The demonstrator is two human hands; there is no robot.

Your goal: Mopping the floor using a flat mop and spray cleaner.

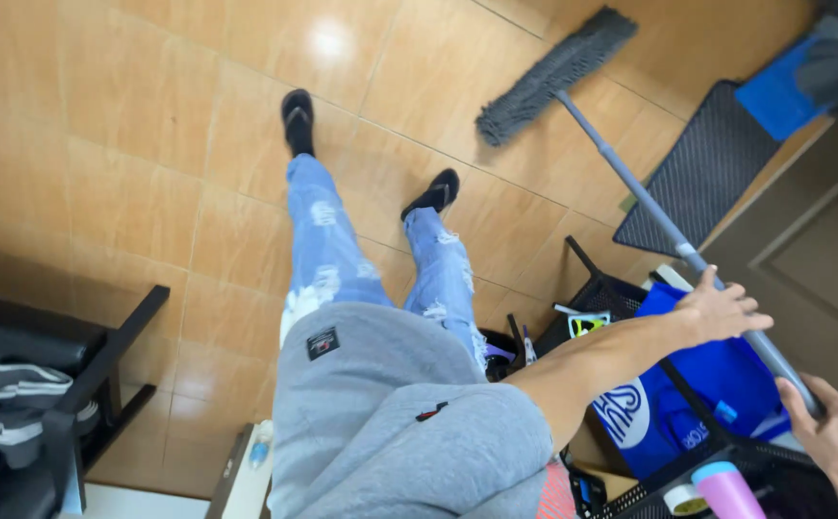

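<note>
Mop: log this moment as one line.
left hand grips mop handle | right hand grips handle lower end | mop head on tiled floor | black wire basket beside legs

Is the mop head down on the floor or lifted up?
Down on the floor. The grey mop head lies flat on the tan tiles, and both the left hand and the right hand grip its slanted handle.
</note>
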